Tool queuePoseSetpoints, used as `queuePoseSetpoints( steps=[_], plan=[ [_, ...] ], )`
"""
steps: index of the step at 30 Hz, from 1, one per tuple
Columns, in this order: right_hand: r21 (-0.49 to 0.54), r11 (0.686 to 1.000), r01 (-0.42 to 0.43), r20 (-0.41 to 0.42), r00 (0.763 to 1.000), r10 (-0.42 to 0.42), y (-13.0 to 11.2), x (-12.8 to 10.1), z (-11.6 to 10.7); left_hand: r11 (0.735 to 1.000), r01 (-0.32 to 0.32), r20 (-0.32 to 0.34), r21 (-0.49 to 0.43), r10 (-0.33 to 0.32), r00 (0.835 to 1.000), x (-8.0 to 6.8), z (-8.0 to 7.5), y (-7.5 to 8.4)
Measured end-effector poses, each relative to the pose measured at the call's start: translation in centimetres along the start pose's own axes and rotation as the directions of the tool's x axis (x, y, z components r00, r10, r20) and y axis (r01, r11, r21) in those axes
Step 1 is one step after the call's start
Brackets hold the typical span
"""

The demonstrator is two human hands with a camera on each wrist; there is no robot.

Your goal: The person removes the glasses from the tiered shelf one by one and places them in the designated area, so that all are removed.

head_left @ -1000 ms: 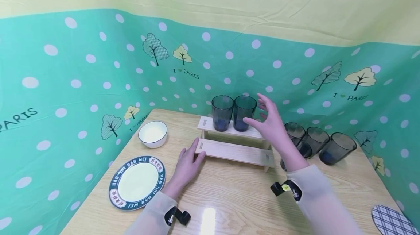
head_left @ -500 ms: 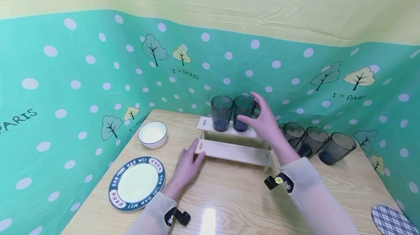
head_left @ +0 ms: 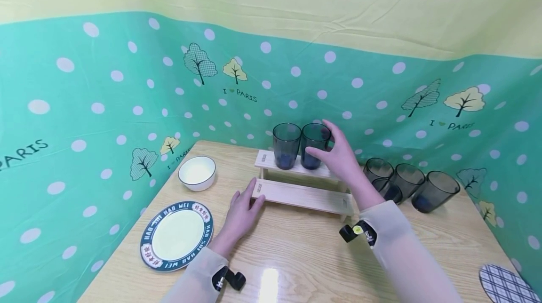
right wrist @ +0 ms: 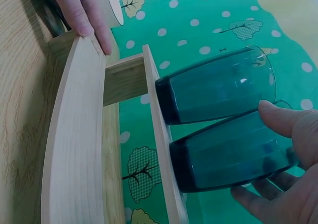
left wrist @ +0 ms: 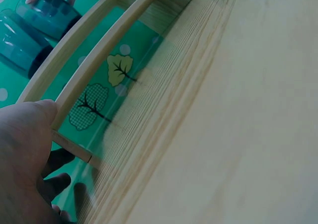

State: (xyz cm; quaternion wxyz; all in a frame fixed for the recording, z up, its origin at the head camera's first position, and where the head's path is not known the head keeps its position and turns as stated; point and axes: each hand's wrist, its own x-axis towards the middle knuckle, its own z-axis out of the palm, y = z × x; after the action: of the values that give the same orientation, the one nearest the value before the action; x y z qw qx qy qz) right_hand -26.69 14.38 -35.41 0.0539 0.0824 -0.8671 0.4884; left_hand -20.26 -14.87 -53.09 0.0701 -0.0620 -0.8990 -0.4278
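A smoky blue-grey glass [head_left: 314,145] stands upright on the wooden rack's [head_left: 302,190] upper step (beside its twin [head_left: 286,145]).

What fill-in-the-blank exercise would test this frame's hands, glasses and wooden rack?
1. The right hand holds the ____ of the two glasses on the rack's upper shelf.
2. The left hand touches the ____ end of the wooden rack.
3. Beside the plate sits a white ____.
4. The glasses lying on the table number ____.

Missing words: right; left; bowl; three
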Motion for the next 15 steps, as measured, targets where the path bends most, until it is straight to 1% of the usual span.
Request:
queuePoseSetpoints(
  steps=[6,15],
  plan=[
    [-0.014,1.0,-0.017,-0.001,1.0,0.017,0.14,0.04,-0.02,1.0,0.007,0.004,-0.007,-0.007,1.0,0.06,-0.03,0.12],
    [-0.028,1.0,-0.007,-0.01,1.0,0.007,0.28,0.02,0.01,1.0,-0.009,-0.002,-0.007,0.008,1.0,0.03,-0.02,-0.01]
  ],
)
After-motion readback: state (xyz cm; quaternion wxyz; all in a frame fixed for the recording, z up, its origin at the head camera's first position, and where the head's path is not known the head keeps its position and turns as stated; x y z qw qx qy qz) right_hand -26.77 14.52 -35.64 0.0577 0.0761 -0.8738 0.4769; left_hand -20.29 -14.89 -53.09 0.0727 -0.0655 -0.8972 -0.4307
